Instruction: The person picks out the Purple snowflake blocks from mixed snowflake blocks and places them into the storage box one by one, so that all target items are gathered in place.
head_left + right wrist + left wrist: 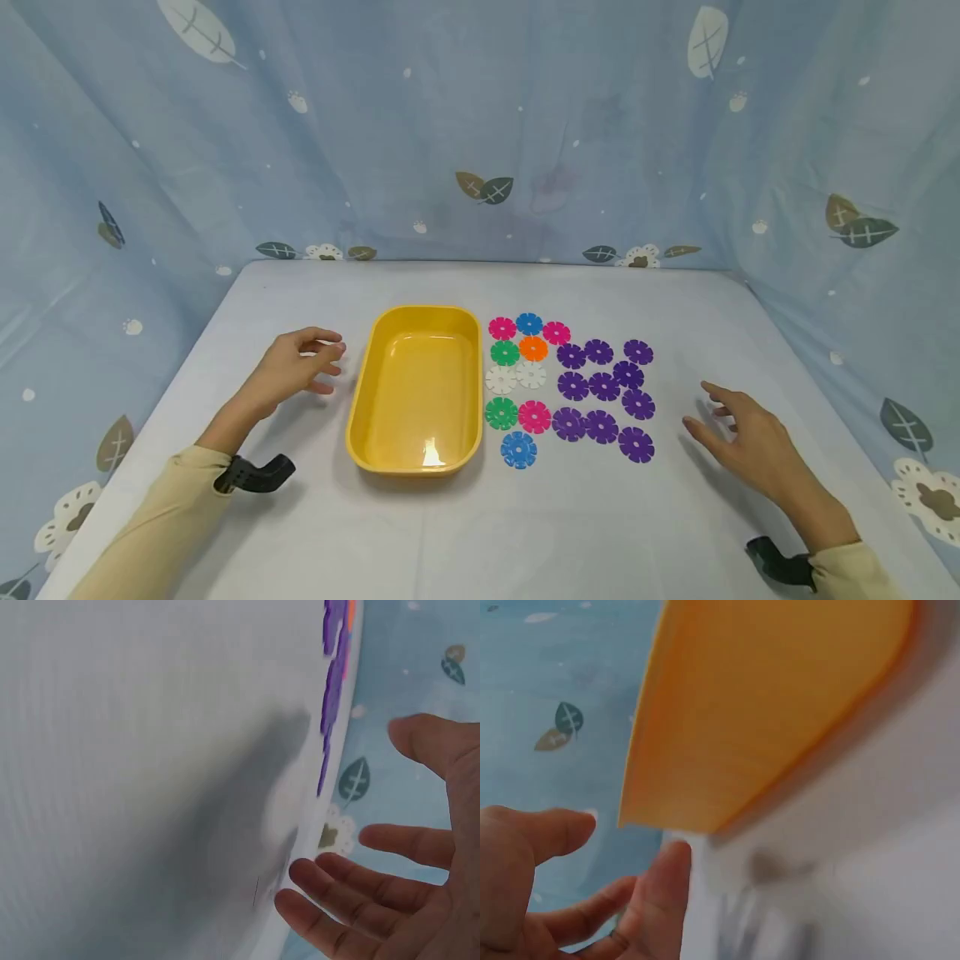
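Observation:
My left hand [288, 371] hovers just left of the yellow tray [414, 400], fingers relaxed and holding nothing. In the left wrist view the hand [592, 900] is apart from the tray's wall [765, 712]. Right of the tray lie flower-shaped discs: pink [534, 417], green [501, 413], blue [518, 450], white [501, 380] and orange [533, 348], then a group of purple ones [602, 427]. My right hand [757, 442] is held above the cloth to the right of the purple discs, empty, fingers spread. The right wrist view shows this hand [390, 877] with purple discs [332, 697] beyond it.
A white cloth [525, 533] covers the table. Blue curtains [420, 125] with leaf prints hang behind it and at both sides. A black strap piece [258, 475] sits at my left wrist, and another [780, 565] at my right wrist. The tray has nothing in it.

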### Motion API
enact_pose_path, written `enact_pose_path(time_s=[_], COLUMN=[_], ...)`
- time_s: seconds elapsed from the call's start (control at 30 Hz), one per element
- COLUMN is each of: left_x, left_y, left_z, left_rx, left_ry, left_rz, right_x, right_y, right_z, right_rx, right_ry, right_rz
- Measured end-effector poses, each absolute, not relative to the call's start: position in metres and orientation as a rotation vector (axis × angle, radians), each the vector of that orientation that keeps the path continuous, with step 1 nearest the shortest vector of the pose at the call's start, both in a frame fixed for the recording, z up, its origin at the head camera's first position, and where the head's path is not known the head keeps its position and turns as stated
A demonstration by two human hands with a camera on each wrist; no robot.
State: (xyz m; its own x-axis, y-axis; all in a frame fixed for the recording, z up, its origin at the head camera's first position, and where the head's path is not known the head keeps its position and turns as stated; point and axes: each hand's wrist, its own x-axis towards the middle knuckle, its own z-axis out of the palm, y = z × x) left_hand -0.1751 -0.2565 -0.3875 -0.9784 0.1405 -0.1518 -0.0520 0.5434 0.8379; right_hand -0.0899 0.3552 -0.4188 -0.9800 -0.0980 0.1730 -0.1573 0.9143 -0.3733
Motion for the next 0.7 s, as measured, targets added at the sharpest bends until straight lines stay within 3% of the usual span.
enact_pose_path(time_s=[0.7], left_x=[-0.179], left_y=[-0.234], left_z=[-0.392], left_rx=[0.029], left_ry=[2.153], left_rz=[1.652], right_x=[-0.072], right_y=[0.317], right_z=[-0.425], right_rx=[0.353], right_ry=[-2.902], right_rz=[0.799])
